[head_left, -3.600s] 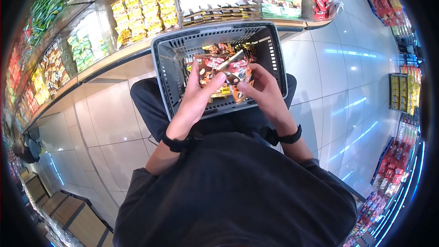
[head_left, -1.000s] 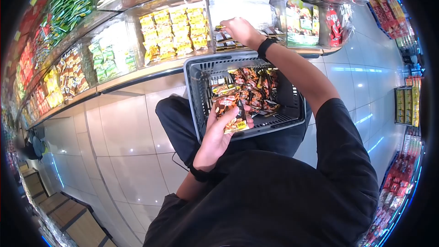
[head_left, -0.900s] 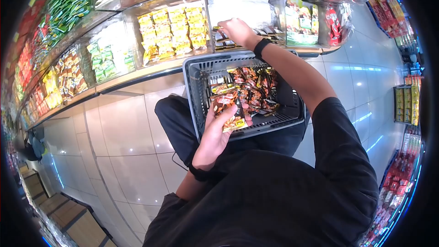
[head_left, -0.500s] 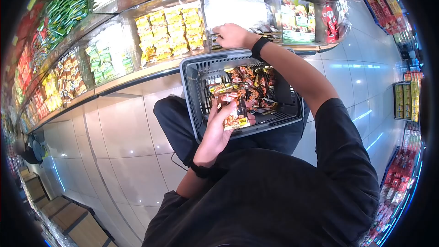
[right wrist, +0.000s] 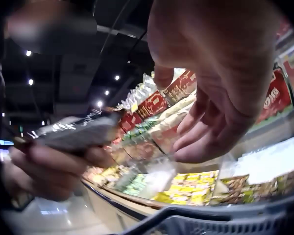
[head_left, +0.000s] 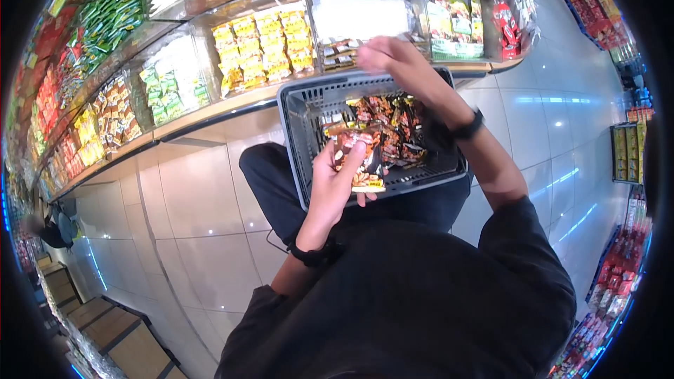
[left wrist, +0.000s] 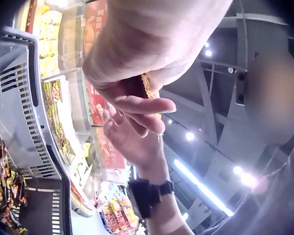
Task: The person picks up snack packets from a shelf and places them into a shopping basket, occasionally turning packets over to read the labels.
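My left hand [head_left: 331,186] grips small snack packets [head_left: 368,181], brown and red with a nut picture and a yellow strip, thumb across the front. They hang over the near side of a grey plastic basket [head_left: 296,161] on the lap. In the right wrist view the held packets [right wrist: 83,134] show a dark, shiny side. My right hand [head_left: 400,63], blurred in the head view, is above the basket's far rim. Its fingers [right wrist: 201,142] are loosely bent with nothing between them. Just beyond it is a shelf bin of flat dark packets [head_left: 338,55].
Several similar packets [head_left: 393,126] lie loose in the basket. Left of the dark packets, a clear bin holds yellow packets [head_left: 263,49]; to the right stand green and white bags [head_left: 456,24]. The shelf's front edge [head_left: 203,121] runs right behind the basket. Tiled floor [head_left: 203,210] surrounds the knees.
My right hand reached to the dark packets' bin with a packet at its fingertips, and has since come back toward the basket without it. The left hand keeps its packets, slightly shifted.
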`<state>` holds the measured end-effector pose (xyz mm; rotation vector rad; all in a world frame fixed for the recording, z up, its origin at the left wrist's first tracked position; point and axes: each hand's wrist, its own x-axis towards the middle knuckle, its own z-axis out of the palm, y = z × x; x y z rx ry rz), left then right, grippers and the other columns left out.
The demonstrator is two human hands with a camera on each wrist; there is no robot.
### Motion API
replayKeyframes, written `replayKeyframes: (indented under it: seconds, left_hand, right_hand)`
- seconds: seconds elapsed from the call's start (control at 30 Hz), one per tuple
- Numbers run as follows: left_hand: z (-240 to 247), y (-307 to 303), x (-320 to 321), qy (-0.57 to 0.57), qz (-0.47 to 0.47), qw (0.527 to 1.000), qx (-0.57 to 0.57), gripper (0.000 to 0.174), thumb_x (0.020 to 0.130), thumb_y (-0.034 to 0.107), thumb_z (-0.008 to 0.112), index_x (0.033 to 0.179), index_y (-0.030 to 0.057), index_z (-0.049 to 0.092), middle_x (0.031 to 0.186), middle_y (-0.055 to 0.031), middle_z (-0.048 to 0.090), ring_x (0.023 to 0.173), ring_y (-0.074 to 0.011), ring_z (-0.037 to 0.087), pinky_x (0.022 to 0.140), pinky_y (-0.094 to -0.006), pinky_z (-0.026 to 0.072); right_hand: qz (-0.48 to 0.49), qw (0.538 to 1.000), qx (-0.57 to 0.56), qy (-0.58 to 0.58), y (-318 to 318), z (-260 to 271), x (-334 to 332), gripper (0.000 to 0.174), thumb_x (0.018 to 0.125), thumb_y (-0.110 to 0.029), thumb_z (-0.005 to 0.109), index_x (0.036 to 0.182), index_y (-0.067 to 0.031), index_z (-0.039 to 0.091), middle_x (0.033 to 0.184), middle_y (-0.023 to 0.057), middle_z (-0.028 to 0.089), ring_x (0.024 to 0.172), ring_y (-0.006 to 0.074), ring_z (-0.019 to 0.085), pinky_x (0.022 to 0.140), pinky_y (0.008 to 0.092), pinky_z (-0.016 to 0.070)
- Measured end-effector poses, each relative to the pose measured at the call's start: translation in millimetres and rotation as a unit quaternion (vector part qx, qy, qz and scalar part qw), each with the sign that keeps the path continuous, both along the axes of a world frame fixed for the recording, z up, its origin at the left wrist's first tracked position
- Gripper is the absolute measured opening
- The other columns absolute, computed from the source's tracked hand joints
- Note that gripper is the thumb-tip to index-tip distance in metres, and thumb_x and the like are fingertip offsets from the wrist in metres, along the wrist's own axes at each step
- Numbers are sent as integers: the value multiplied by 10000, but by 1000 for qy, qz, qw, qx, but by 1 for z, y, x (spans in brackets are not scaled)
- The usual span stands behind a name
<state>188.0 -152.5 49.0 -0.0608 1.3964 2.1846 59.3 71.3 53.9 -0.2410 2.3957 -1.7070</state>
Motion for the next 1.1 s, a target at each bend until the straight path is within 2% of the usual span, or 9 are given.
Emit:
replayKeyframes:
  seconds: [0.03, 0.13, 0.4, 0.53, 0.63, 0.77, 0.8, 0.93, 1.1]
  left_hand:
    - [0, 3, 2, 2, 24, 999, -27, 341, 1075, 303, 535, 1217, -6, 545, 766, -110, 684, 467, -171, 645, 319, -244, 417]
    - [5, 12, 6, -25, 37, 999, 8, 371, 1088, 346, 498, 1141, -14, 573, 739, -91, 666, 450, -151, 627, 316, -222, 402]
    - [-4, 37, 17, 74, -27, 994, -73, 230, 1047, 214, 607, 936, 12, 601, 744, -9, 613, 484, -38, 539, 375, -197, 414]
    - [-12, 25, 19, 120, -17, 984, -131, 144, 1017, 154, 641, 965, 27, 597, 753, 25, 566, 570, -8, 499, 425, -192, 426]
    - [-13, 19, 19, 161, -54, 975, -144, 150, 1003, 153, 664, 969, 20, 603, 789, 22, 589, 604, -16, 523, 457, -194, 441]
    - [-13, 27, 12, 120, 52, 983, -131, 290, 928, 42, 741, 1168, -1, 584, 1074, -119, 684, 814, -102, 672, 571, -235, 550]
    - [-16, 23, 11, 110, 55, 987, -104, 356, 1008, 180, 658, 1282, -12, 535, 1187, -168, 652, 915, -183, 707, 658, -303, 606]
    - [1, 24, 10, -53, 9, 997, 60, 522, 1086, 392, 420, 1383, -31, 497, 1260, -177, 650, 1110, -256, 681, 885, -362, 587]
    - [10, 23, 5, -40, -38, 997, 51, 415, 1086, 234, 444, 1395, -35, 512, 1308, -199, 659, 1159, -247, 674, 985, -367, 550]
  right_hand:
    - [19, 989, -133, -69, -1, 8, 35, 321, 1040, -335, 592, 1084, -31, 686, 933, 4, 677, 839, 90, 628, 764, 271, 533]
    - [7, 971, -181, -157, -12, 28, 123, 250, 1009, -248, 677, 1127, -32, 639, 954, -2, 665, 798, 41, 612, 664, 219, 520]
    - [-174, 945, -246, -124, -5, 7, 176, 114, 951, -116, 726, 985, -38, 650, 891, 5, 677, 787, 45, 609, 649, 231, 504]
    - [-172, 922, -313, -149, -6, 5, 182, 147, 936, -130, 751, 990, -34, 653, 890, 5, 678, 781, 37, 602, 628, 232, 500]
    - [-136, 957, -188, -176, -7, 6, 182, 212, 945, -147, 752, 1066, 2, 661, 947, 25, 685, 824, 34, 609, 640, 222, 517]
    - [-243, 920, -297, -85, -18, -8, 179, 158, 925, -80, 747, 1043, 5, 686, 1000, 55, 705, 865, 98, 643, 716, 275, 544]
    - [-241, 920, -296, -85, -20, -10, 180, 158, 925, -80, 747, 1043, 5, 686, 1000, 55, 705, 865, 98, 643, 716, 275, 544]
    - [-165, 902, 85, 389, -26, -12, 189, 294, 688, 82, 779, 953, -31, 725, 1051, 103, 702, 962, 301, 663, 815, 380, 540]
    - [-137, 898, 161, 385, -37, -4, 205, 343, 662, 55, 801, 980, -66, 760, 1121, 86, 690, 1017, 306, 658, 852, 393, 535]
